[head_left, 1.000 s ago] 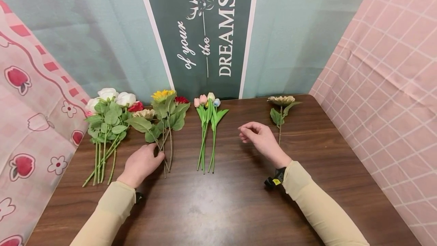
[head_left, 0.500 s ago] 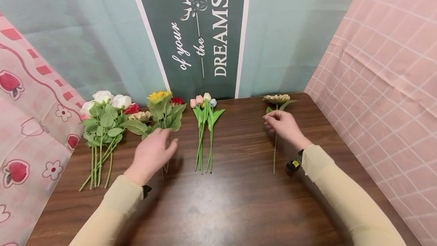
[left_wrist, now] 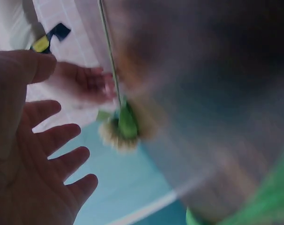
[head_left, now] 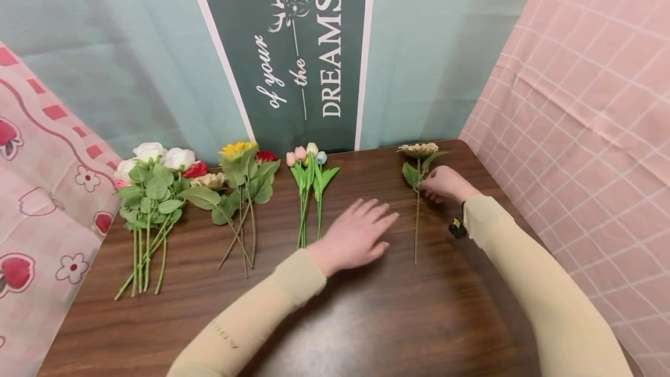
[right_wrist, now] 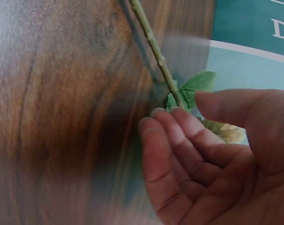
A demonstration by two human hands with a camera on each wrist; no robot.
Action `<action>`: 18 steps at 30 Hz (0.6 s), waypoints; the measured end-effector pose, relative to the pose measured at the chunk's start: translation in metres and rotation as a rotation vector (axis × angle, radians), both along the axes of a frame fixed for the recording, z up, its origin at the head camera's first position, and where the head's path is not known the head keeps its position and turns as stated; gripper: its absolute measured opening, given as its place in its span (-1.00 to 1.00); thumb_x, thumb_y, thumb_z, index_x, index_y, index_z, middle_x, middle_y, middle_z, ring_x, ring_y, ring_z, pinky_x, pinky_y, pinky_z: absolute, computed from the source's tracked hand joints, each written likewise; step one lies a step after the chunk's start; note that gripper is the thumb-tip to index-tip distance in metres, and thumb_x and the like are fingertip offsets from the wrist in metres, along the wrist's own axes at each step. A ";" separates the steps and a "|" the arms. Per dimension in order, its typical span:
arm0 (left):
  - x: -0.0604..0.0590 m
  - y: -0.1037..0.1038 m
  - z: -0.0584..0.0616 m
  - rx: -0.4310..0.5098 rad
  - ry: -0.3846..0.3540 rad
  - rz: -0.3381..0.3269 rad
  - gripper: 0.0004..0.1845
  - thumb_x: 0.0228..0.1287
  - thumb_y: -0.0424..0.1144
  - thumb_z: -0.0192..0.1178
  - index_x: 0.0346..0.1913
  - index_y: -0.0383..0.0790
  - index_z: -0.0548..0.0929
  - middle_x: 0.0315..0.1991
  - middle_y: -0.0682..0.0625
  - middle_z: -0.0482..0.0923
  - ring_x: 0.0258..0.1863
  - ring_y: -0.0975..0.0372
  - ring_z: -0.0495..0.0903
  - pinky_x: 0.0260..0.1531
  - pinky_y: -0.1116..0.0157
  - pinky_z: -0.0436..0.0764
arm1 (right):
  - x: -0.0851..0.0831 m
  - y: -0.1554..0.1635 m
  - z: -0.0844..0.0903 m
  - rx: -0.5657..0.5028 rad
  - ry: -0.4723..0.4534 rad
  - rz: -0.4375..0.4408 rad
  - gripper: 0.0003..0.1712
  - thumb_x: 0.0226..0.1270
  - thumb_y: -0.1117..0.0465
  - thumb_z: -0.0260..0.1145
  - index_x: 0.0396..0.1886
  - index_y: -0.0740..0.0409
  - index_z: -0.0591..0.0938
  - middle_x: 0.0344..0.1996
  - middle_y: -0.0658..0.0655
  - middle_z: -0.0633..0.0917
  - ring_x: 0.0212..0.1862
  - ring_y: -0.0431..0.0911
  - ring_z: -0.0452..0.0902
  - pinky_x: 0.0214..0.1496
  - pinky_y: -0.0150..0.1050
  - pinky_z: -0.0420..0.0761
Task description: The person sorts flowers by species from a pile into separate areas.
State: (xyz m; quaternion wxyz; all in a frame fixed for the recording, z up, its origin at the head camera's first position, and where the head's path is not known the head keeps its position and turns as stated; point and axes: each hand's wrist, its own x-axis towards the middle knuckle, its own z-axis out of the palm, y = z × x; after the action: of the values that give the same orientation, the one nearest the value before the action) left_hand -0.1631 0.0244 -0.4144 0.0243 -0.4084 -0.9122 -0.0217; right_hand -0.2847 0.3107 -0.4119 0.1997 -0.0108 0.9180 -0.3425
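Note:
A single cream flower (head_left: 417, 150) with a thin stem and green leaves lies at the right of the table. My right hand (head_left: 444, 184) is at its upper stem, below the leaves. In the right wrist view, the bent fingertips (right_wrist: 177, 112) meet the stem (right_wrist: 157, 54), and the thumb stands a little apart from them. My left hand (head_left: 356, 234) reaches over the table between the tulips (head_left: 309, 173) and the cream flower, its fingers spread and holding nothing. Its forearm hides the lower tulip stems.
White and red roses (head_left: 152, 179) lie in a bunch at the far left. Beside them is a group with a yellow sunflower (head_left: 238, 153), a red bloom (head_left: 266, 156) and a cream bloom (head_left: 208, 181). Fabric walls border the wooden table (head_left: 131, 336).
My left hand has let go of the sunflower group's stems and swung right, past the tulips. My right hand has moved right to the cream flower's stem.

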 end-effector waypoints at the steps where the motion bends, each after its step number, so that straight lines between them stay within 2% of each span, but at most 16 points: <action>1: 0.001 0.009 -0.004 -0.008 -0.007 -0.015 -0.28 0.53 0.17 0.04 0.62 0.02 0.20 0.58 -0.04 0.16 0.57 0.00 0.10 0.55 -0.01 -0.06 | 0.000 0.000 -0.001 0.001 -0.018 -0.005 -0.62 0.51 0.14 0.25 -0.21 0.48 0.66 -0.41 0.26 0.73 -0.41 0.03 0.67 -0.28 -0.10 0.74; 4: 0.004 0.030 -0.016 -0.019 -0.018 -0.049 -0.29 0.53 0.19 0.03 0.61 0.05 0.23 0.57 -0.02 0.20 0.57 0.02 0.10 0.55 0.01 0.01 | 0.000 0.000 -0.004 -0.004 -0.044 -0.036 -0.61 0.48 0.11 0.30 -0.23 0.45 0.65 -0.45 0.22 0.72 -0.47 0.00 0.66 -0.32 -0.13 0.74; 8: 0.008 0.046 -0.026 -0.007 -0.019 -0.070 -0.33 0.51 0.18 0.06 0.57 0.07 0.31 0.53 0.00 0.28 0.55 0.04 0.16 0.53 0.03 0.11 | 0.001 -0.002 -0.010 -0.033 -0.033 -0.063 -0.62 0.44 0.11 0.35 -0.25 0.43 0.66 -0.48 0.19 0.72 -0.47 -0.02 0.66 -0.34 -0.15 0.73; 13: 0.011 0.052 -0.029 0.021 -0.011 -0.080 -0.37 0.50 0.16 0.09 0.53 0.06 0.39 0.49 0.01 0.34 0.52 0.04 0.21 0.51 0.03 0.16 | 0.001 -0.006 -0.016 -0.082 -0.029 -0.095 -0.68 0.41 0.18 0.36 -0.25 0.44 0.66 -0.49 0.18 0.72 -0.45 -0.04 0.67 -0.35 -0.15 0.74; 18: 0.011 0.048 -0.029 0.027 0.004 -0.033 -0.36 0.48 0.17 0.13 0.52 0.05 0.40 0.50 0.01 0.33 0.51 0.06 0.23 0.50 0.04 0.18 | 0.002 -0.009 -0.017 -0.198 -0.056 -0.145 -0.69 0.44 0.26 0.31 -0.13 0.53 0.62 -0.53 0.14 0.72 -0.49 -0.15 0.67 -0.35 -0.21 0.75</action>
State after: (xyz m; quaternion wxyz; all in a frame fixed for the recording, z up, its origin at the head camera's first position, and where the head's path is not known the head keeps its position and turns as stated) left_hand -0.1519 0.0719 -0.4437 0.0312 -0.4231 -0.9049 -0.0337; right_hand -0.2822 0.3012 -0.4290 0.1981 0.0456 0.8720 -0.4452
